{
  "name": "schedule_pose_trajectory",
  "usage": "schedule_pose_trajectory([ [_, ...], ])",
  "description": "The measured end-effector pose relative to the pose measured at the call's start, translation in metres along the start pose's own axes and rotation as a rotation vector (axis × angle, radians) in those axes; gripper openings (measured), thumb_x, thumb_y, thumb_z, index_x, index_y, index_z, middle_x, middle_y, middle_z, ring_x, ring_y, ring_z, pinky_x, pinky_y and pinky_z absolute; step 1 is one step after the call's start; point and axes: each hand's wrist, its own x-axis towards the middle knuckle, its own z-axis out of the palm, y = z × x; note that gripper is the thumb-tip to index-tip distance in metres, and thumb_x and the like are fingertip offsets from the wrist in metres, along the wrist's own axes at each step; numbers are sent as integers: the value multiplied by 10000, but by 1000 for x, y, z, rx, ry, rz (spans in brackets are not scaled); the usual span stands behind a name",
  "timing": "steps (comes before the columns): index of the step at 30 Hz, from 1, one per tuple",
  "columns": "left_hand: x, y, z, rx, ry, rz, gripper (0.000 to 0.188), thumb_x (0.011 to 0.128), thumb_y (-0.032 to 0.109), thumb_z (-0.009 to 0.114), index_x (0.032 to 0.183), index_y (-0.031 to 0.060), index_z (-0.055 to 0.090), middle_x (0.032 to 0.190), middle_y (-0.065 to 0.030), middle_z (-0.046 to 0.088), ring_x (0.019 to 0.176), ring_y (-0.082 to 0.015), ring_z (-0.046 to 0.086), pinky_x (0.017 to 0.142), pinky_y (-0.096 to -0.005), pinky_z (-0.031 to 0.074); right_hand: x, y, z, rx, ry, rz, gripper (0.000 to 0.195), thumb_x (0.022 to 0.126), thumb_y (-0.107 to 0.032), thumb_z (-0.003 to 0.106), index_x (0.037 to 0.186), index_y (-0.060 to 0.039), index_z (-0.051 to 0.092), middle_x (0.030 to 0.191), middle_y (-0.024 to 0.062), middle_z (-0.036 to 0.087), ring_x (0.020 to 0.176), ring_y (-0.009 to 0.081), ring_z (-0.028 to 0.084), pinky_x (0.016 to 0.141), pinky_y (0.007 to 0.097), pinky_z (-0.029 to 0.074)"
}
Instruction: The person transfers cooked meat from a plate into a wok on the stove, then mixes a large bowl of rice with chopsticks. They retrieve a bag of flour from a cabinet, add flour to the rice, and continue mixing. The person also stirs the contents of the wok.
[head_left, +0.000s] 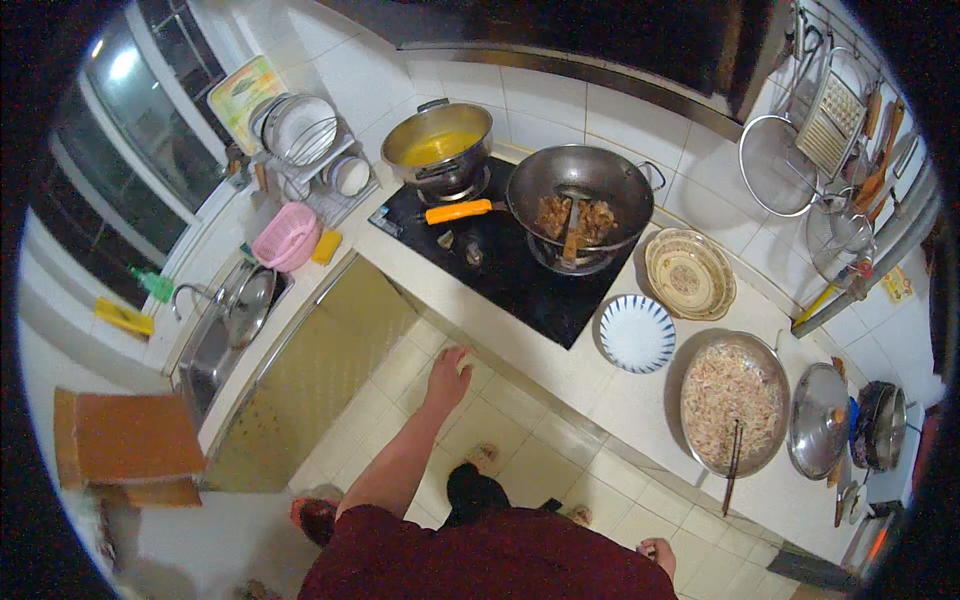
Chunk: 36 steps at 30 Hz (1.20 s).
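My left hand (450, 375) is stretched forward over the floor, short of the counter's front edge, with its thumb apart from the fingers and nothing seen in it. Low at my right side hangs my right hand (658, 555), fingers curled; whether they close fully is unclear. On the black cooktop (517, 300) stands a wok (581, 169) with an orange handle, browned food (596, 221) and a spatula (572, 229) inside. Behind my left hand's line, a steel pot (439, 146) holds yellow liquid. A blue-striped white bowl (637, 334) sits right of the cooktop.
A patterned bowl (690, 274) stands behind the striped one. Chopsticks (733, 465) rest in a large basin of shredded food (727, 405). Farther right is a pot lid (819, 420). A pink basket (287, 236) sits by the sink (214, 367); strainers (780, 165) hang on the wall.
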Motion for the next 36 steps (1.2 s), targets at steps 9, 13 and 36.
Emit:
schedule_pose_trajectory([
  [9, 207, -74, 42, 44, 287, 174, 558, 720, 260, 725, 1169, 31, 486, 1169, -227, 477, 1095, -380, 444, 951, -435, 374, -88, 42, 158, 147, -133, 558, 496, 803, -279, 664, 1232, -112, 479, 878, 108, 620, 741, 174, 565, 661, 390, 475],
  [13, 217, -90, 56, 7, 272, 248, 525, 716, 231, 732, 1139, 25, 499, 1135, -217, 488, 1077, -370, 450, 921, -440, 393, -102, 24, 221, 268, -143, 629, 466, 816, -247, 654, 1225, -105, 482, 849, 92, 610, 707, 160, 549, 628, 364, 470],
  [36, 221, -83, 90, -193, 241, 163, 402, 871, 146, 592, 1199, -66, 496, 1153, -135, 564, 1014, -173, 531, 910, -276, 395, -241, 204, 495, 745, 193, 946, 363, 864, -161, 547, 1205, -77, 453, 822, 79, 579, 590, 148, 555, 506, 285, 477],
])
